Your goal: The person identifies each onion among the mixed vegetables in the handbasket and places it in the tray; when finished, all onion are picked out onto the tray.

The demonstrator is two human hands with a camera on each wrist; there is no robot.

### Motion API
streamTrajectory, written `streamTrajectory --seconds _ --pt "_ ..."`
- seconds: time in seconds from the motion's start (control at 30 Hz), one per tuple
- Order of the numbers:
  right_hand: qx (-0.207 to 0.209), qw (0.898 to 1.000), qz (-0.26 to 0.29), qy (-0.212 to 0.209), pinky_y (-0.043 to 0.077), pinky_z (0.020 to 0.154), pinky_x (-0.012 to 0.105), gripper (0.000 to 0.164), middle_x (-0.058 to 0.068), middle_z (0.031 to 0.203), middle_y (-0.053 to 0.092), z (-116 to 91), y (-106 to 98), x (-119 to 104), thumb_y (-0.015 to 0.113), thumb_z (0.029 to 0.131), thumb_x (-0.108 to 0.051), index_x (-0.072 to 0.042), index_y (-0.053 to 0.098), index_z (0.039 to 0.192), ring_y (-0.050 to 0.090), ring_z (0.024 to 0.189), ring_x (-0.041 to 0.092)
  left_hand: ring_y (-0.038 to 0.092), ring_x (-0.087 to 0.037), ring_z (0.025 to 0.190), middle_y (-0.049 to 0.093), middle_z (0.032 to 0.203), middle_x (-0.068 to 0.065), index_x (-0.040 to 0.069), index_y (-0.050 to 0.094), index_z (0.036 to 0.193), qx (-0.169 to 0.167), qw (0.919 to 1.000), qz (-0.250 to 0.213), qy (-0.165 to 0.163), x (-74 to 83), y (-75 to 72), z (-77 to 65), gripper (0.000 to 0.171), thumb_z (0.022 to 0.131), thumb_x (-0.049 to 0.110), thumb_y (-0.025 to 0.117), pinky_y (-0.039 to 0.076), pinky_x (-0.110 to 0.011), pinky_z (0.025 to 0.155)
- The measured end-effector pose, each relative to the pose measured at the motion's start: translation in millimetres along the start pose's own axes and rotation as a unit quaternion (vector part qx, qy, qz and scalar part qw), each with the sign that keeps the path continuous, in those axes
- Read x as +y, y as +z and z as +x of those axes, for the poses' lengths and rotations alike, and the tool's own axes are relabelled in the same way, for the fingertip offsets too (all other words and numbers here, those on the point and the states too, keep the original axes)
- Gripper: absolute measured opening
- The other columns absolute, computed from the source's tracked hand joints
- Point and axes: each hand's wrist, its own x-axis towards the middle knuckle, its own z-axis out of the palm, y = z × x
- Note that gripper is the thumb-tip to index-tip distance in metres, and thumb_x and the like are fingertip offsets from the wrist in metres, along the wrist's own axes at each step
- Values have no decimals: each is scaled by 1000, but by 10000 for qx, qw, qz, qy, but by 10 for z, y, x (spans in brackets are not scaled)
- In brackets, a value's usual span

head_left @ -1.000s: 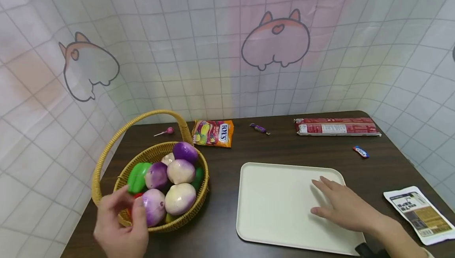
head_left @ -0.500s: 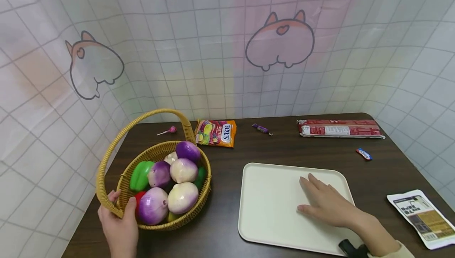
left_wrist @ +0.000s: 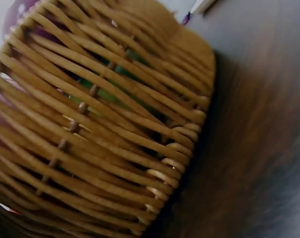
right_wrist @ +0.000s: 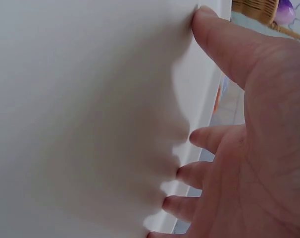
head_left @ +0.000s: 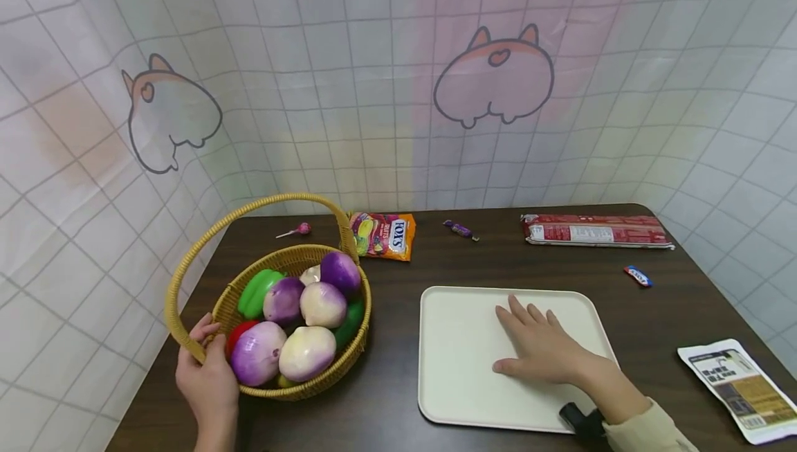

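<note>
Left hand (head_left: 208,379) clamped on the wicker basket's (head_left: 292,256) near rim, lower left of the frame; right hand (head_left: 540,348), lower right, fingers apart and nothing gripped, lies over the cream tray (head_left: 457,396); a one-sided lift could tip that basket, and the heaped turnips (head_left: 324,305) might roll out; farther back, mid-frame, a hard shove might bump the Fox's candy bag (head_left: 382,236).

Basket (head_left: 283,259) left, pouch (head_left: 741,390) right — the tray (head_left: 457,355) lies between them.

Dark table (head_left: 394,320) (wood-grained) beneath basket (head_left: 286,258), pale tray (head_left: 457,358), lollipop (head_left: 303,228), wrapped candies (head_left: 461,230), packets (head_left: 600,231).
</note>
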Motion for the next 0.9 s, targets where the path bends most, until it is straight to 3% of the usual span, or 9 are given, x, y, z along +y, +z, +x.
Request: streamTrajectory --seconds 0.23,0.37,0.57,0.73,0.9 --pt "-73 9993 141 -325 16 107 75 96 25 157 24 209 14 -182 66 81 -64 -4 36 149 28 138 53 56 -16 118 66 118 -4 -17 58 104 -562 9967 -588 -15 -77 41 195 18 93 -4 54 45 -11 91" --pt "261 9973 417 -545 21 111 69 84 23 154 32 342 50 -313 67 85 -55 -4 41 146 33 139 44 57 -15 116 67 118 -5 -18 57 105 -811 9935 -796 -26 -106 72 233 19 93 -4 55 45 -13 92" --pt "731 9873 1099 -886 34 112 54 67 14 151 41 540 -11 -700 67 90 -45 -10 47 144 40 138 33 59 -16 115 69 118 -7 -21 55 104 -830 9906 -1083 63 -126 109 250 19 92 -6 56 45 -15 93" --pt "1097 9690 1811 -1273 41 109 47 54 2 142 52 665 -72 -1078 68 91 -36 -15 54 138 47 133 21 60 -18 113 69 117 -10 -23 55 101 -719 9898 -1223 135 -140 148 259 18 90 -9 56 46 -16 93" --pt "1626 9337 2603 -1846 49 101 38 39 -4 129 61 725 -12 -1438 71 89 -22 -14 62 126 55 121 13 60 -18 112 69 117 -12 -21 54 91 -590 9919 -1122 92 -143 180 219 13 89 -8 58 47 -15 90"
